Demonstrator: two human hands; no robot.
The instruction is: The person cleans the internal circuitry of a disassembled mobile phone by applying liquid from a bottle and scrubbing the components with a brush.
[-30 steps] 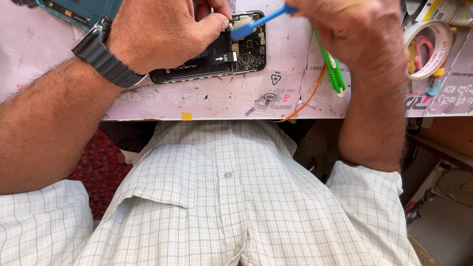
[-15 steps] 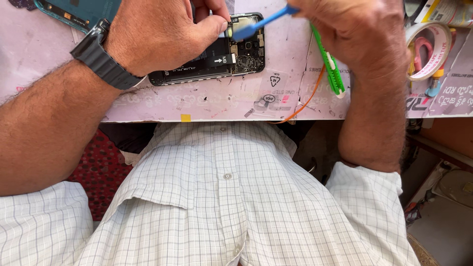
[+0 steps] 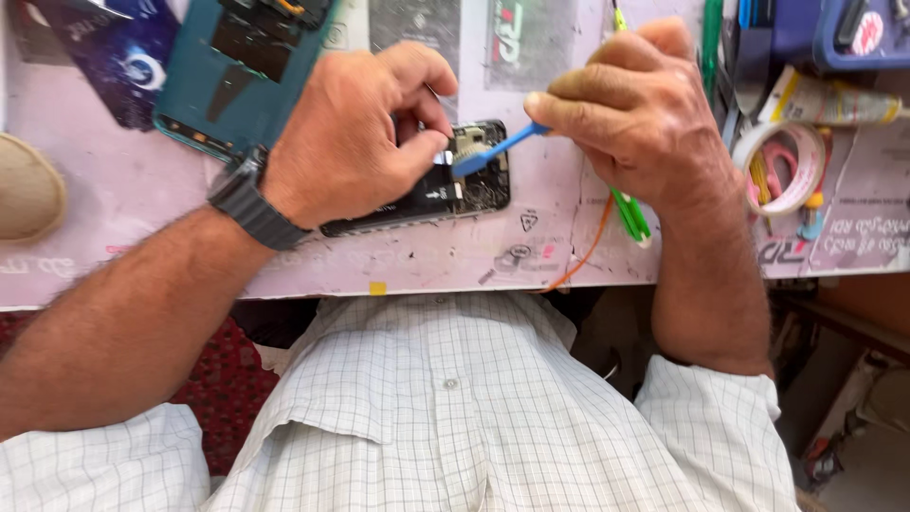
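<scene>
An opened black phone (image 3: 445, 194) lies on the pale pink work mat (image 3: 142, 218), its inner parts exposed. My left hand (image 3: 355, 133), with a black wristwatch (image 3: 248, 204) on the wrist, presses down on the phone and pinches something small at its upper end. My right hand (image 3: 635, 114) grips a thin blue tool (image 3: 493, 150) whose flat tip rests on the phone's top part. A green tool (image 3: 630, 216) lies under my right wrist.
A teal phone back cover (image 3: 237, 66) lies at the upper left. A roll of tape (image 3: 782, 166), a tube and a blue box sit at the right. An orange wire (image 3: 583, 256) hangs near the mat's front edge. A beige round object (image 3: 28, 190) is at the far left.
The view has tilted so more of the mat shows. Both hands stay on the phone, and the blue tool's tip has shifted slightly on its upper part.
</scene>
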